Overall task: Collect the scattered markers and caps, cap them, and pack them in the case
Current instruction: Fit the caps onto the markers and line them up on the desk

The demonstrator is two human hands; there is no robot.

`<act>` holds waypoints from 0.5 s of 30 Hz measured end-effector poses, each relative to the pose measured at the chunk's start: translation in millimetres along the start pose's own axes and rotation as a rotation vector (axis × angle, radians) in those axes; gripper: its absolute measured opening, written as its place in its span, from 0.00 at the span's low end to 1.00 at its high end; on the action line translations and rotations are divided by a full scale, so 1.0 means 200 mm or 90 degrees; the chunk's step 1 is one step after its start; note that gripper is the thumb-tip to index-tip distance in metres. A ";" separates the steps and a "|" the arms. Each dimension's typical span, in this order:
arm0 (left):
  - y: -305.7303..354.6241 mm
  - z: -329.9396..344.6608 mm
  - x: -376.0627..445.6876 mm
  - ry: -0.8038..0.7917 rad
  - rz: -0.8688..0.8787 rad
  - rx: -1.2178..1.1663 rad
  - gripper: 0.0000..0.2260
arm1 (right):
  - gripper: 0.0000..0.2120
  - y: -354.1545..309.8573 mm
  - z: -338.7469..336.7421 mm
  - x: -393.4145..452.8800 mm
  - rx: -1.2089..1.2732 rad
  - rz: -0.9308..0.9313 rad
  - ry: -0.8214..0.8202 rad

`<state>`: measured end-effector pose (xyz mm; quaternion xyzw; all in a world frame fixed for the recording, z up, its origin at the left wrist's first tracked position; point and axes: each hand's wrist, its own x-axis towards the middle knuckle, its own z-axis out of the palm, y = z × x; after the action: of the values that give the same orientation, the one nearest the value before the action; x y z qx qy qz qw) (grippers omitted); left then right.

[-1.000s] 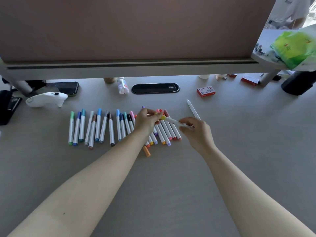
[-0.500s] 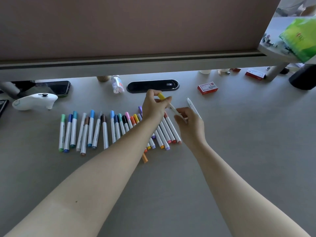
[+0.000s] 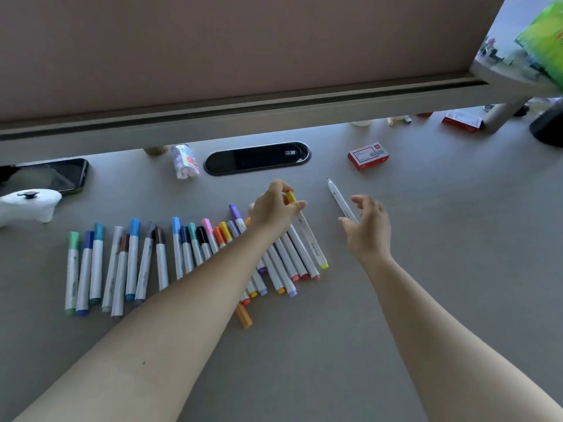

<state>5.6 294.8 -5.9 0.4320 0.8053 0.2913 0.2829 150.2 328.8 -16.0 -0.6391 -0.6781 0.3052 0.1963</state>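
Two hands work above a grey desk (image 3: 426, 300). My left hand (image 3: 274, 208) pinches the yellow marker (image 3: 307, 233) at its cap end, laying it beside the marker row (image 3: 189, 248). My right hand (image 3: 367, 229) is open, near an uncapped marker (image 3: 339, 199), possibly touching. Markers seem light, stiff, smooth; I'd grip mid-barrel.

Left hand (image 3: 274, 208) pinches the yellow marker (image 3: 307, 231) at its cap end. At three o'clock, the right hand (image 3: 367, 228) hovers, fingers loose, beside an uncapped marker (image 3: 339, 201).

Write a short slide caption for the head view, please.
Left hand places a yellow-capped marker beside the marker row; right hand hovers open.
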 end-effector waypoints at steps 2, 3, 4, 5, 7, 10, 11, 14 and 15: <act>-0.02 0.02 0.01 -0.001 0.034 0.094 0.16 | 0.22 0.01 0.02 0.02 -0.041 -0.006 -0.017; -0.03 0.02 0.02 0.004 0.051 0.135 0.16 | 0.21 0.01 0.02 0.03 -0.055 -0.012 -0.023; -0.05 0.03 0.02 0.008 0.066 0.169 0.16 | 0.20 0.01 0.03 0.03 -0.062 -0.018 -0.028; -0.06 0.03 0.02 0.010 0.077 0.197 0.17 | 0.19 0.01 0.03 0.03 -0.070 -0.024 -0.031; -0.08 0.02 0.02 0.008 0.089 0.241 0.16 | 0.16 0.01 0.02 0.03 -0.095 -0.038 -0.039; -0.09 0.01 0.02 0.004 0.095 0.261 0.16 | 0.14 0.00 0.00 0.01 -0.114 -0.045 -0.059; -0.09 0.00 0.01 0.006 0.099 0.256 0.17 | 0.13 -0.01 -0.02 0.00 -0.107 -0.050 -0.063; -0.07 -0.05 -0.03 0.009 0.113 0.202 0.17 | 0.14 -0.04 -0.05 -0.06 -0.050 -0.066 -0.078; -0.07 -0.07 -0.06 0.007 0.120 0.172 0.17 | 0.15 -0.05 -0.05 -0.08 -0.024 -0.067 -0.087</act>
<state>-7.1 275.3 -4.8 0.5381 0.7946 0.2080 0.1892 151.0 314.9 1.0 -0.5840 -0.7282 0.3243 0.1531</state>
